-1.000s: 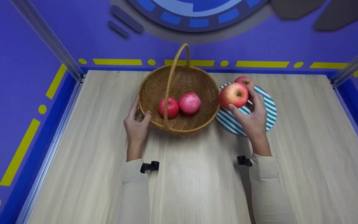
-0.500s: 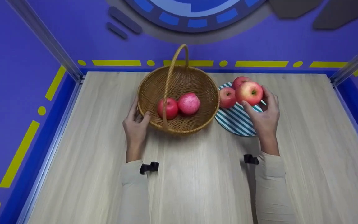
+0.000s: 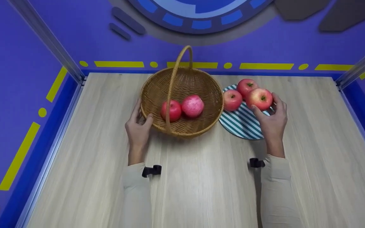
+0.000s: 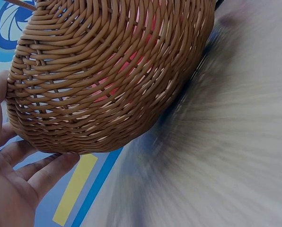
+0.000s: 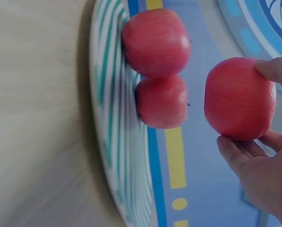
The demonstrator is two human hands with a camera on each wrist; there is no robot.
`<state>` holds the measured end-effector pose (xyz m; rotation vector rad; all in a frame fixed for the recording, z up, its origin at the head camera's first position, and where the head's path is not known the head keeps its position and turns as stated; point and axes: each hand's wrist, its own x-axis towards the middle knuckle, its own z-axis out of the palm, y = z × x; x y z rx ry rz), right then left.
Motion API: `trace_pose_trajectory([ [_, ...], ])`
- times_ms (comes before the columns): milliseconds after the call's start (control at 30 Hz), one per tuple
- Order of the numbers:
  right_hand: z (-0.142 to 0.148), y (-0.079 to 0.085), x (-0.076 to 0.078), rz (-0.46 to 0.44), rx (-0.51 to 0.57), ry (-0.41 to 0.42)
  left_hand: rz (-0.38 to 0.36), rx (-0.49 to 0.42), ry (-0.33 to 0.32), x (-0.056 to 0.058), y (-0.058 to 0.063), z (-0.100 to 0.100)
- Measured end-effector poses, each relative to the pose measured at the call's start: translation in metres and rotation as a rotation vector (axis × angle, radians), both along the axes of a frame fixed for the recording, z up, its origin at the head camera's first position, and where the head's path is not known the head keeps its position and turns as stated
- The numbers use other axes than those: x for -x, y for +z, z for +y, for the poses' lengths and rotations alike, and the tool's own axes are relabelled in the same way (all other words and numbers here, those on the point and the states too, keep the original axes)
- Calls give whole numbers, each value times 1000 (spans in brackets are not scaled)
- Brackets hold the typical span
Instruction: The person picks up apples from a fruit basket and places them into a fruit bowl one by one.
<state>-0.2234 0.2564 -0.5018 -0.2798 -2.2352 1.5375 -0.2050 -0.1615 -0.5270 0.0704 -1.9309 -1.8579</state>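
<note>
My left hand (image 3: 138, 128) grips the left side of a brown wicker basket (image 3: 150, 82), thumb at the rim and fingers against the outer wall. Inside the basket lie a red apple (image 3: 173, 111) and a pink, mottled round fruit (image 3: 193, 105). With thumb and fingers my right hand (image 3: 273, 122) holds a red-yellow apple (image 5: 240, 98) above the right part of a green-and-white striped plate (image 3: 242, 125). Two more apples, one at the plate's left edge (image 3: 232, 100) and one at its back (image 3: 246, 87), rest on the plate. In the right wrist view the held apple hangs apart from them.
The plate stands close against the basket's right side. A tall handle (image 3: 175, 72) arches over the basket. Purple panels (image 3: 255, 47) wall in the wooden tabletop (image 3: 198, 183) at the back and both sides.
My right hand has carried its apple rightward from beside the basket, then slightly lower, uncovering the apple at the plate's left edge. The left hand and basket have stayed nearly still.
</note>
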Motion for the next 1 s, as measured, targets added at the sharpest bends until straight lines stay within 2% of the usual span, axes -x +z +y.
trace_pose_trajectory([
  [133, 1, -7, 3, -40, -4, 6, -16, -6, -8, -4, 9, 3],
  [267, 1, -12, 4, -104, -4, -3, -23, -14, -14, -12, 24, 7],
  [367, 2, -14, 5, -151, -1, -11, -23, -19, -16, -14, 30, 8],
  [667, 4, -20, 7, -229, -4, -2, -21, -8, -14, -15, 30, 8],
  [1000, 5, -22, 7, -271, -3, 20, -21, -14, -6, -15, 32, 9],
])
